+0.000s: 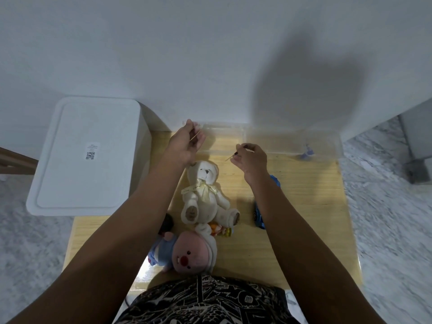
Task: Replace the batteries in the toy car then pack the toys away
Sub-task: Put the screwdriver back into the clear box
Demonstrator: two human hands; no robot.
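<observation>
My left hand (pixel 187 142) pinches a thin stick-like thing above the clear plastic box (pixel 289 139) at the far edge of the desk (pixel 304 230), and my right hand (pixel 251 159) pinches a small screwdriver (pixel 231 156) just beside it. The blue toy car (pixel 259 216) lies under my right forearm near the desk's middle. The cream teddy bear (pixel 205 195) lies between my arms, with a pink-faced plush doll (pixel 187 252) at the near edge.

White lidded bin (pixel 86 157) with a QR sticker (pixel 90 155) on its lid, standing on the floor well left of the grip, butted against the wooden table (pixel 304 195) edge. White wall (pixel 210 54) right behind the grip, a big shadow (pixel 306 90) on it up-right. Grey marbled floor (pixel 392 206) on both sides.
</observation>
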